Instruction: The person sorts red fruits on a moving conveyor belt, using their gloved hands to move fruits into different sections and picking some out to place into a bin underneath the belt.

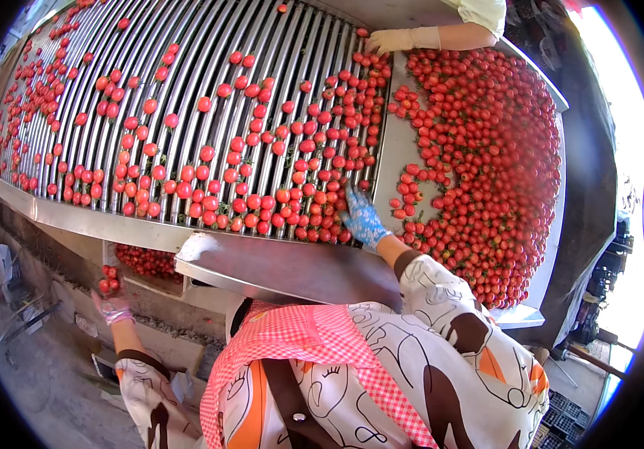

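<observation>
In a pale pink glove, my left hand (113,307) is out at the lower left, holding several small red tomatoes (109,280). Below the roller table's front edge, a crate of tomatoes (145,259) is near that hand. My right hand (364,220), in a blue floral glove, rests at the right end of the metal roller conveyor (187,90). Its fingers are extended against loose tomatoes (322,213) on the rollers, and no tomato shows in its grasp. Right of it, a large heap of tomatoes (484,168) covers much of a metal feed tray (397,146).
Another person's gloved hand (395,40) reaches to the tomatoes at the top right of the rollers. A metal ledge (294,264) juts out before my body. Dark crates (563,418) are at the lower right. A metal side rail (86,218) borders the rollers.
</observation>
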